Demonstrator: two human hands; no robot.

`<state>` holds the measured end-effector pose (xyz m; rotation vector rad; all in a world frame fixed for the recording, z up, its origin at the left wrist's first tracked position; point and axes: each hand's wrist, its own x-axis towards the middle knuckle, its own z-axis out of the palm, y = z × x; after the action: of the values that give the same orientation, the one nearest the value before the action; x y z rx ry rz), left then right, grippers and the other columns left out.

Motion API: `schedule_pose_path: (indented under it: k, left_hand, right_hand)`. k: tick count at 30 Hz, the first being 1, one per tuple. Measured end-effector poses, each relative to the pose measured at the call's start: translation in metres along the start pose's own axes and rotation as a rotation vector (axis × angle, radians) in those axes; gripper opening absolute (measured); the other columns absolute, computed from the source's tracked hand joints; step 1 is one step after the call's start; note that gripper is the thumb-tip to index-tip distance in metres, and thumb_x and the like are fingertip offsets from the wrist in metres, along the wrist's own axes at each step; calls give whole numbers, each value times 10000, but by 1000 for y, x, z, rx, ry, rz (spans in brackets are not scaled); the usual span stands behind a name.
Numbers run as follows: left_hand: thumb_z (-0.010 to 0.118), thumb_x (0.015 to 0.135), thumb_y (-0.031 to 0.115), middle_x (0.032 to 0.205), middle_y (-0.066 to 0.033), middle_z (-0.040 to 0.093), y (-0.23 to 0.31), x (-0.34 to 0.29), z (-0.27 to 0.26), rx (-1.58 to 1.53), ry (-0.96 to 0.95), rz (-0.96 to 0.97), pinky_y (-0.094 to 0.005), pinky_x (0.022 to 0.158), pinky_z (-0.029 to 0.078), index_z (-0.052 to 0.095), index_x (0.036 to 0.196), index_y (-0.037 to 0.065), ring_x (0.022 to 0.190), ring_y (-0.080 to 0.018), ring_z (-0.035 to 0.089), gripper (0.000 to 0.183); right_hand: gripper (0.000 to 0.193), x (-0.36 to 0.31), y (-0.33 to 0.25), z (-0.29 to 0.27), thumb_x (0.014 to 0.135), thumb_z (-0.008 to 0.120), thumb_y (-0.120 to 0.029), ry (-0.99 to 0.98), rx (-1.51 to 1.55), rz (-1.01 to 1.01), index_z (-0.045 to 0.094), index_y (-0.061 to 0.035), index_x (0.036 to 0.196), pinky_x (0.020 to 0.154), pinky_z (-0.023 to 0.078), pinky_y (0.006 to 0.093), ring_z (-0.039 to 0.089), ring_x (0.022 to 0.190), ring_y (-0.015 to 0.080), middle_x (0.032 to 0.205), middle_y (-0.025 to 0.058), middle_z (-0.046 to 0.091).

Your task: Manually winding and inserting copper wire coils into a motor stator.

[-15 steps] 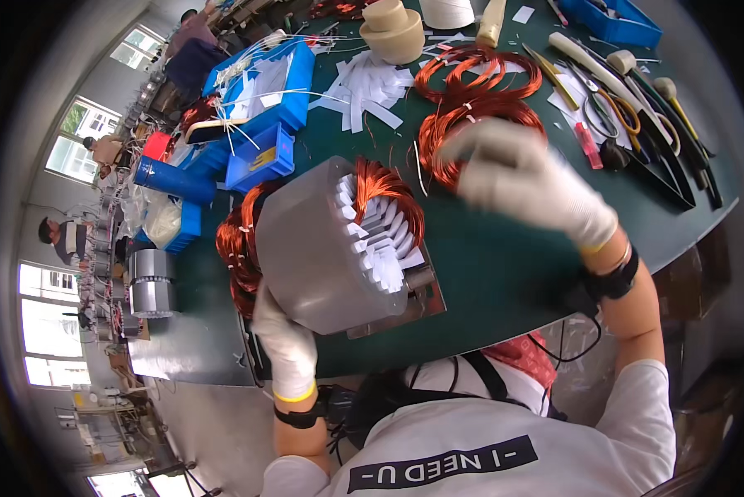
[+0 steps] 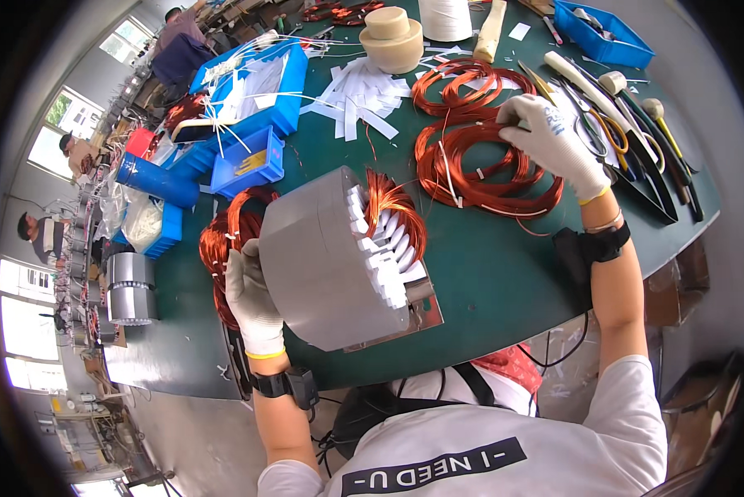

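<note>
A grey motor stator (image 2: 318, 257) lies on its side in front of me, with white slot liners (image 2: 388, 257) and a copper winding (image 2: 395, 211) at its right end. A loose bundle of copper coils (image 2: 214, 248) hangs at its left end. My left hand (image 2: 256, 302), in a white glove, is beside that end, thumb and fingers closed around a strand of the coils; the grip is partly hidden. My gloved right hand (image 2: 550, 145) hovers at the right rim of tied copper wire coils (image 2: 446, 178), its fingers bent and the thumb apart, nothing visible between them.
Paper strips (image 2: 359, 95) lie behind the stator near a stacked cream roll (image 2: 391, 45). Blue bins (image 2: 281, 103) stand at the left. Scissors (image 2: 616, 132), mallets and other tools lie at the right, below a blue tray (image 2: 608, 37). Two finished-looking stators (image 2: 132, 290) stand far left.
My right hand has moved right and up, uncovering the copper coils, which lie more spread out. My left hand has risen from under the stator's left end to the coils there.
</note>
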<state>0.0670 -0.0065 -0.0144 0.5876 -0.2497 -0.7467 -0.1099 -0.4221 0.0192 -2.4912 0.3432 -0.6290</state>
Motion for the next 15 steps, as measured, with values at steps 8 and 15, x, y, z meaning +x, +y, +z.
schedule_pose_path:
  k: [8,15]
  left_hand:
    - [539,989,340,869,-28,631,-2,-4,23,198,317,172,-350,817,486,641,980,66,843,-179,608,292]
    - [560,962,413,897,-19,626,3,-18,20,226,291,93,-331,784,446,611,1087,98,863,-182,581,343]
  right_hand:
    - [160,-4,0,-45,835,651,-117,148,-20,48,596,-6,937,639,442,273,492,722,99,777,16,548]
    - [63,-19,0,-60,937,568,-56,443,477,154,619,-29,960,529,270,180,350,592,3,757,-54,492]
